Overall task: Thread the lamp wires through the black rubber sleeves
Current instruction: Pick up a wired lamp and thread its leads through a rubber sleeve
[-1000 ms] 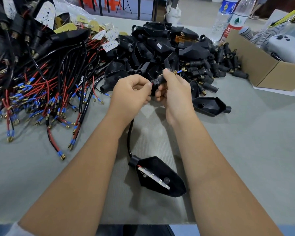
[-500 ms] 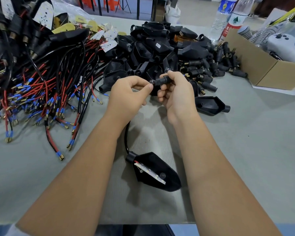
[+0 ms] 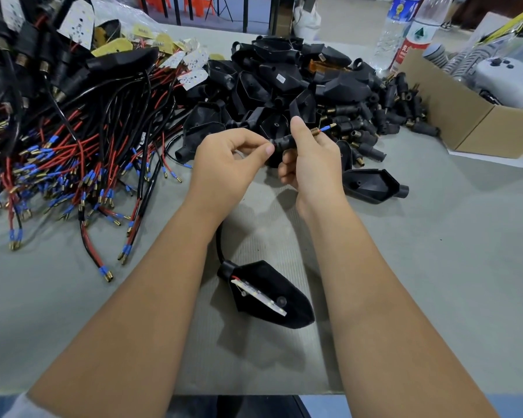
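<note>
While the lamp housing (image 3: pixel 269 294) lies on the grey surface (image 3: pixel 435 267), the black rubber sleeve (image 3: pixel 284 143) is pinched by both hands' grip, left hand (image 3: pixel 227 167) and right hand (image 3: pixel 311 164), a blue-tipped wire (image 3: pixel 325 128) protruding beyond.

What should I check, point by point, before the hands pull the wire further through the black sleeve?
1. Sleeve held firmly: ok. The right hand grips the black sleeve.
2. Wire end through the sleeve: ok. The blue wire tip shows past the brass thread on the far side.
3. Feeding side held: ok. The left hand pinches at the sleeve's near end.
4. Both wires through: cannot tell. Only one tip shows.
5. Slack in the cable: ok. It curves loosely down to the lamp on the table.
6. Cable free of the wire pile: ok. The pile lies apart, to the left.
</note>
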Tool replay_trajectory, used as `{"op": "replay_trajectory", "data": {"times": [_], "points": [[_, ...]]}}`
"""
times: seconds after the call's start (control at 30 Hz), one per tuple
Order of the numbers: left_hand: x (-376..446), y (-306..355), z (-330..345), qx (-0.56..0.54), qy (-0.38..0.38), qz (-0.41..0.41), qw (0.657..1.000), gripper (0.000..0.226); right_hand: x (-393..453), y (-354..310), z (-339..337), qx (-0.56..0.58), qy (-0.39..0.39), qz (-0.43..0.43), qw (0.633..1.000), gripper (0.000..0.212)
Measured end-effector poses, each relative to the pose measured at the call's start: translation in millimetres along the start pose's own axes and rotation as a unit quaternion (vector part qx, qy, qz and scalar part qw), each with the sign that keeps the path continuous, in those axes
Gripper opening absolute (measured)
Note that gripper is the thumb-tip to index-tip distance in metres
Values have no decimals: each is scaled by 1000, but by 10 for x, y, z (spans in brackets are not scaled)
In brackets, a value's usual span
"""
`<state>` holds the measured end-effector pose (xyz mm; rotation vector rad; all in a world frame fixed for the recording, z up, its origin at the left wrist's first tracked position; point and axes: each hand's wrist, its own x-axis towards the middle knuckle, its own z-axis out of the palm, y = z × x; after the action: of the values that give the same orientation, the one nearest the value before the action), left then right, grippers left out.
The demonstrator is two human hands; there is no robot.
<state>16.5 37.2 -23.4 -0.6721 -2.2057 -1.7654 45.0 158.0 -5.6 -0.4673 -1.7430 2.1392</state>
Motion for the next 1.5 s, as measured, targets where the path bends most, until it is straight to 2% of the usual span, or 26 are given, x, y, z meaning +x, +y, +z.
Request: {"op": "replay_trajectory", "data": {"times": [0.27,0.33,0.43,0.5,0.77,0.93,1.1,1.17,1.33,1.4,1.5], "points": [[-11,44,-2,-14,8,-32,999,21,-22,-10,17,34,-27,8,999,30],[0,64,1,-49,15,-80,995,27,-22,-7,23,31,-22,7,999,29],[25,80,0,-96,6,-158,983,24,-16,-5,26,39,-7,11,999,29],[29,82,4,-95,-13,-180,979,21,-5,-6,19,47,3,14,999,29],[-12,82,21,-3,-20,-99,995,21,2,21,29,-11,-15,9,1000,29],[-3,84,19,-26,-27,-110,993,18,4,22,20,22,-2,10,1000,30],[24,49,-7,-53,-44,-154,986,12,20,23,9,60,32,10,998,29],[22,41,-22,-59,-44,-137,988,12,24,25,5,62,35,9,997,30],[15,33,-55,-97,-50,-72,991,32,0,55,47,3,-9,-6,1000,39],[10,36,-50,-88,-47,-73,992,34,0,54,49,-2,-10,-6,1000,40],[13,69,-27,-90,-39,-115,988,24,9,53,44,23,4,-9,1000,39]]}}
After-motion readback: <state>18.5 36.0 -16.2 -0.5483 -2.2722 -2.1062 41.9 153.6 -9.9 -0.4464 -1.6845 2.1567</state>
